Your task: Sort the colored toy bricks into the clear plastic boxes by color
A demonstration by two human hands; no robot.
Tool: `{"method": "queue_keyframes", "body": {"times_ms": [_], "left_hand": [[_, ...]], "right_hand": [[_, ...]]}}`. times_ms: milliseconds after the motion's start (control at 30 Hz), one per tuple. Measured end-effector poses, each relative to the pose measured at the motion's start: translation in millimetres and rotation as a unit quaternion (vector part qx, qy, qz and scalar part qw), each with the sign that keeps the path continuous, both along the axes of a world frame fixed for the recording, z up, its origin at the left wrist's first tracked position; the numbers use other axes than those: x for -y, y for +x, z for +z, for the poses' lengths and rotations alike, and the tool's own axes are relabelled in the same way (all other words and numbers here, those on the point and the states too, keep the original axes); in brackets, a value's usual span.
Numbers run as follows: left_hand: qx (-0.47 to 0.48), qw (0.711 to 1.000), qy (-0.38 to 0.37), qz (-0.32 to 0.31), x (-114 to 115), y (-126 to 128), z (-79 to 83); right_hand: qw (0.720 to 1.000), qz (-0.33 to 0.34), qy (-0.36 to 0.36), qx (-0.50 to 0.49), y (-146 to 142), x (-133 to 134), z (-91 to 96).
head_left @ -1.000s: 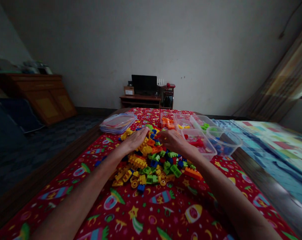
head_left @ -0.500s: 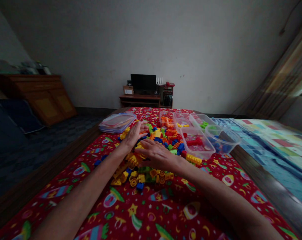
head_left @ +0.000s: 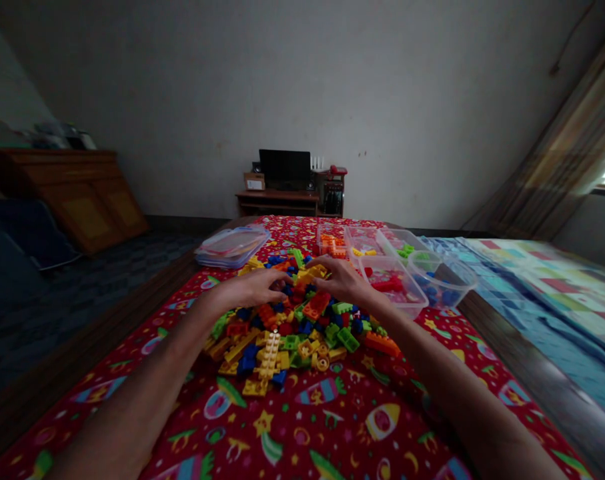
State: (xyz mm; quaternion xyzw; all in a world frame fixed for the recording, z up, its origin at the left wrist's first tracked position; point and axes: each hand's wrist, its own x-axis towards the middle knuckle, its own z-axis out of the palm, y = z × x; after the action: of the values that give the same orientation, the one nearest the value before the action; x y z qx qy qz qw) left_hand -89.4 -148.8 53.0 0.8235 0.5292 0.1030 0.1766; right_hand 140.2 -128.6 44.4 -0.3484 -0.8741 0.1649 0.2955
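A heap of toy building bricks (head_left: pixel 302 327) in yellow, red, blue, green and orange lies spread on a red patterned cloth (head_left: pixel 342 427). Over the left side of the heap rests my left hand (head_left: pixel 257 287), open, thumb apart from its fingers and their tips among the bricks. My right hand (head_left: pixel 343 279) reaches into the far right part, its fingers bent and apart from the thumb. Yellow bricks (head_left: pixel 313 273) lie right at its fingertips; no firm grip on them shows. A long yellow brick (head_left: pixel 269 357) lies at the near edge of the heap.
Right of the heap stand clear plastic containers (head_left: pixel 417 293) with red, green, yellow and orange bricks sorted apart. A round clear tub (head_left: pixel 449 287) holds blue ones. Stacked clear lids (head_left: pixel 232 247) lie at the back left. A bed (head_left: pixel 527 287) adjoins the table on the right.
Both hands have drawn apart, the left going left and the right moving right and farther away. The brick heap is more spread out toward the right and the near side.
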Motion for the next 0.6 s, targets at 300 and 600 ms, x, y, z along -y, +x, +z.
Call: {"method": "queue_keyframes", "body": {"times_ms": [300,600], "left_hand": [[-0.004,1.0,0.009,0.01,-2.2,8.3,-4.8],[0.051,0.998,0.009,0.025,-11.4,-0.2,-12.9]], "right_hand": [[0.996,-0.063,0.017,0.063,14.0,-11.9,-3.2],[0.989,-0.082,0.052,0.116,12.3,-6.1,-7.2]]}}
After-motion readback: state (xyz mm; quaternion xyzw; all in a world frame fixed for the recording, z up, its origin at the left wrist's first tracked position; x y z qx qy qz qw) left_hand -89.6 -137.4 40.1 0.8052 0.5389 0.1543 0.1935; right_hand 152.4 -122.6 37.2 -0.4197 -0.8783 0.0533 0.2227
